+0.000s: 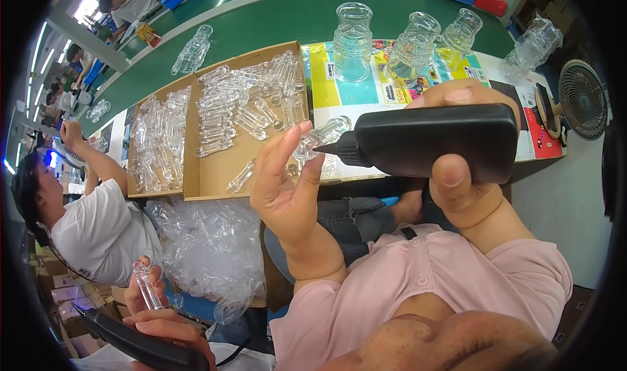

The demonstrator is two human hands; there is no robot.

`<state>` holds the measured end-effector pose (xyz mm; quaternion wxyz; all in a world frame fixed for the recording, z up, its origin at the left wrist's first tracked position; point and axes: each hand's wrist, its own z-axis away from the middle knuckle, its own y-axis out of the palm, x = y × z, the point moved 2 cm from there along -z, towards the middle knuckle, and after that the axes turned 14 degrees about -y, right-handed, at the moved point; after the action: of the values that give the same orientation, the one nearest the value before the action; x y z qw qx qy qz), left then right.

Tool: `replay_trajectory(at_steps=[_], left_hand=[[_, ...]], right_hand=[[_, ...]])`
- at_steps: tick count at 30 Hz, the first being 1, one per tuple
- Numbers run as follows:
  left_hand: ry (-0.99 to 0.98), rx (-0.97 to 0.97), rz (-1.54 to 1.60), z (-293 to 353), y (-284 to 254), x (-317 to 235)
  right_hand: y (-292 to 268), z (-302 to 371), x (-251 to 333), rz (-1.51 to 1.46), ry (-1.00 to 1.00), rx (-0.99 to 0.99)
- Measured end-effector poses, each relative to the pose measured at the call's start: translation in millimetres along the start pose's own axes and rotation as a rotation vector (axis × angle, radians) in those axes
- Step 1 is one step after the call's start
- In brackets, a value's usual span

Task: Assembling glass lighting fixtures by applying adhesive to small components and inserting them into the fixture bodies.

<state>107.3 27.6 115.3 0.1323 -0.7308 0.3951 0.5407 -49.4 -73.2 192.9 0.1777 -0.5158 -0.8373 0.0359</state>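
Note:
My left hand (281, 188) pinches a small clear glass piece (330, 132) with a ridged, rounded shape between thumb and fingers. My right hand (467, 194) wraps round a black squeeze bottle (437, 139), which lies almost level with its pointed nozzle to the left. That tip is at the glass piece, close to my left fingertips; whether it touches I cannot tell. Behind my left hand, an open cardboard box (191, 142) holds many similar clear glass pieces (215, 110) in two sections.
Larger clear glass vessels (353, 44) stand on colourful printed sheets (320, 77) over a green table (274, 18). A black fan (581, 100) is at the right. Clear plastic bags (212, 253) sit below the box. A co-worker's hands (163, 332) at lower left hold a glass piece and black bottle.

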Motion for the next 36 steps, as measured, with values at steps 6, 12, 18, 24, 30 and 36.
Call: replay_trajectory(at_steps=[6, 12, 18, 24, 30, 36], left_hand=[[0.004, -0.01, -0.008, 0.8, 3.8, 1.7], [-0.033, 0.003, -0.011, 2.1, 4.2, -0.1], [-0.058, 0.001, -0.001, 3.4, 4.9, -1.4], [-0.075, 0.052, 0.044, 3.5, 2.5, 2.4], [-0.109, 0.053, 0.169, 5.0, 5.0, 2.0], [-0.168, 0.081, 0.281, 4.2, 1.5, 0.6]], right_hand=[[1.1, -0.5, 5.3, 0.061, 0.082, 0.02], [0.7, -7.1, 9.2, 0.109, -0.073, 0.116], [1.0, -9.3, 10.4, 0.15, -0.174, 0.136], [0.4, -6.6, 9.3, 0.139, -0.201, 0.135], [-3.2, -10.0, 19.3, 0.051, -0.084, 0.201], [0.7, -9.1, 24.9, 0.032, -0.063, 0.206]])
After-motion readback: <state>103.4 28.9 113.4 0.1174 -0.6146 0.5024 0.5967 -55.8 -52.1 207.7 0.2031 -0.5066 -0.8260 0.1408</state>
